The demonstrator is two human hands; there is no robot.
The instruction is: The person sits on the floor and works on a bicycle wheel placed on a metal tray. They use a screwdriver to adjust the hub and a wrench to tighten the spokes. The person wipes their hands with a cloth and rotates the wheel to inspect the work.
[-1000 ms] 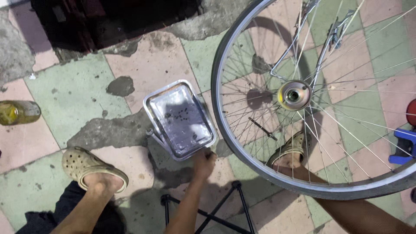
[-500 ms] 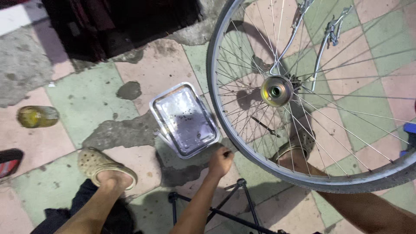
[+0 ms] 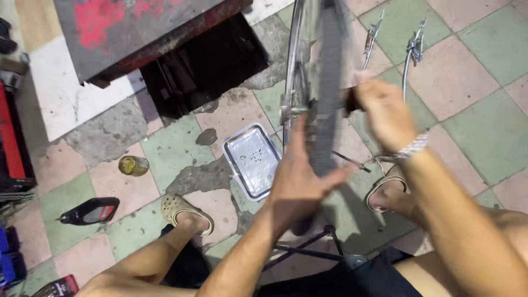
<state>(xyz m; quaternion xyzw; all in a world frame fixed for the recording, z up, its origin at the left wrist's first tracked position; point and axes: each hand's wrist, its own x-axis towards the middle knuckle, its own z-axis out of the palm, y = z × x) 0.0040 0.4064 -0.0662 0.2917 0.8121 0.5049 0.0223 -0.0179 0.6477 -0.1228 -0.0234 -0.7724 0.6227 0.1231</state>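
Cracked pink-green tiled floor

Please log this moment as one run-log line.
left hand: flat on bicycle wheel | right hand: gripping wheel at hub | wheel: edge-on, upright | metal tray: on floor

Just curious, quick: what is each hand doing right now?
Left hand: open, palm flat against the bicycle wheel.
Right hand: blurred, closed at the wheel's hub.

Only one package noted: small red-and-black printed box on floor at 7 o'clock, bottom-left corner, partly cut by frame edge. No labels, signs or screens seen.
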